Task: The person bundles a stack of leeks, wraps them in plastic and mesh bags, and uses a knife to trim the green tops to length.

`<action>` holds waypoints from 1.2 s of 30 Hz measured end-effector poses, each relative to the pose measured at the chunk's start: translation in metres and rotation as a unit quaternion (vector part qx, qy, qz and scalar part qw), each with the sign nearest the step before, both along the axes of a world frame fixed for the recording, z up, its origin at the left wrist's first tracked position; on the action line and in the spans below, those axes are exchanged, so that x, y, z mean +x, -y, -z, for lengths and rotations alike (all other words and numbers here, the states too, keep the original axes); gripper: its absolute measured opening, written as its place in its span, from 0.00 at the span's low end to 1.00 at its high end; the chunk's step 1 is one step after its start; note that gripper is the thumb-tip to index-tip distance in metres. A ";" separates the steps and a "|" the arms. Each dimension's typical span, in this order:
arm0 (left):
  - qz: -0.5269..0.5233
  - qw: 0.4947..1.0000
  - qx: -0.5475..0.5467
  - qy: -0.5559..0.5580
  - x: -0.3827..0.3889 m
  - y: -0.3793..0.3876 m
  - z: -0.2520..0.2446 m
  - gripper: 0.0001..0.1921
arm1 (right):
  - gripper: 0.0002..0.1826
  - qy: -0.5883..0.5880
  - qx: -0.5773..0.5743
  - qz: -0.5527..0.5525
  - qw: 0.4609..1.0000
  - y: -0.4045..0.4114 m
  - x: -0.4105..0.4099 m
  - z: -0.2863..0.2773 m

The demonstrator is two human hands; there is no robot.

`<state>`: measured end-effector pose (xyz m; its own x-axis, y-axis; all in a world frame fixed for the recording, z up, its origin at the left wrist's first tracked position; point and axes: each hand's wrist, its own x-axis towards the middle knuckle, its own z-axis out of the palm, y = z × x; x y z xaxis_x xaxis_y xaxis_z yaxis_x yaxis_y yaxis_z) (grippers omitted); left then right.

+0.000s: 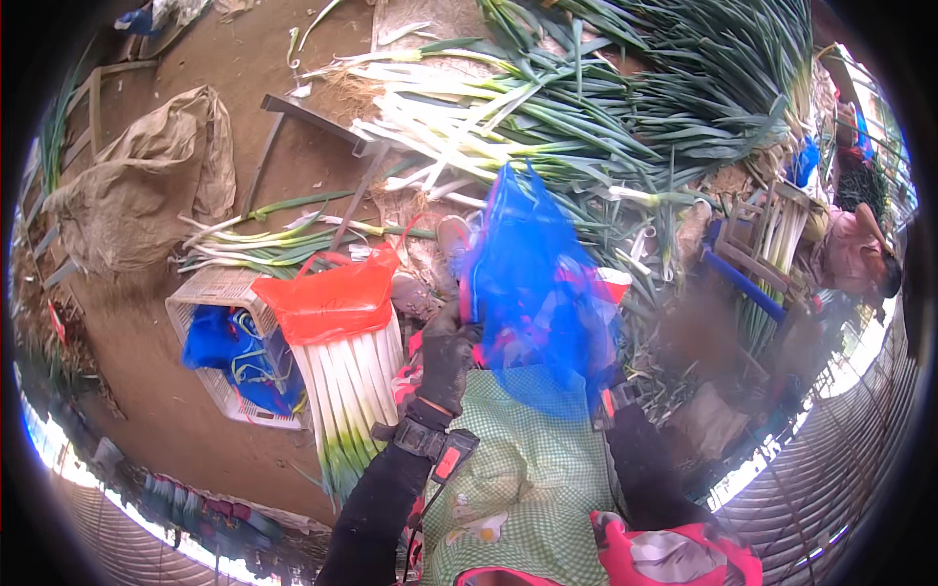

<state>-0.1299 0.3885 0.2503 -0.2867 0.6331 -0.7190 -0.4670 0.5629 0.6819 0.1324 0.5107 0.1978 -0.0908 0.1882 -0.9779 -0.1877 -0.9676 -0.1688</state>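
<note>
A blue mesh bag (531,286) hangs in front of my body, partly see-through and somewhat blurred. My gloved left hand (448,350) grips its left edge. My right hand is largely hidden by the mesh at the bag's right side, so its grip cannot be made out. To the left of my left hand stands a bundle of trimmed leeks or large green onions (350,388), white stalks side by side. A red plastic bag (333,299) covers the bundle's root end. A green checked apron (524,469) covers my lap.
A plastic crate (220,284) on its side holds blue mesh bags (242,359). Loose leeks (469,124) pile up ahead, near a metal frame (311,121). A sack (150,183) lies at left. Right are a wooden rack (755,238) with leeks and a bent-over person (854,245).
</note>
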 end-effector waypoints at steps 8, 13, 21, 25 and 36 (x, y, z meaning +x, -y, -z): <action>0.049 0.934 0.024 -0.354 -0.010 0.003 -0.011 0.11 | 0.22 0.289 0.018 -0.291 0.912 0.020 0.029 -0.001; 0.288 0.824 0.057 -0.485 0.006 0.004 -0.029 0.15 | 0.19 0.099 0.273 -0.407 0.866 -0.026 -0.094 -0.044; 0.276 0.851 0.057 -0.443 0.038 0.010 -0.039 0.13 | 0.13 0.203 0.361 -0.621 0.665 -0.009 -0.139 -0.071; 0.318 0.871 -0.015 -0.375 0.053 0.064 -0.031 0.20 | 0.11 0.047 0.232 -0.332 0.913 -0.008 -0.131 -0.083; 0.131 0.971 -0.190 -0.063 0.008 0.059 -0.073 0.22 | 0.19 -0.014 0.215 -0.242 0.946 0.026 -0.099 -0.106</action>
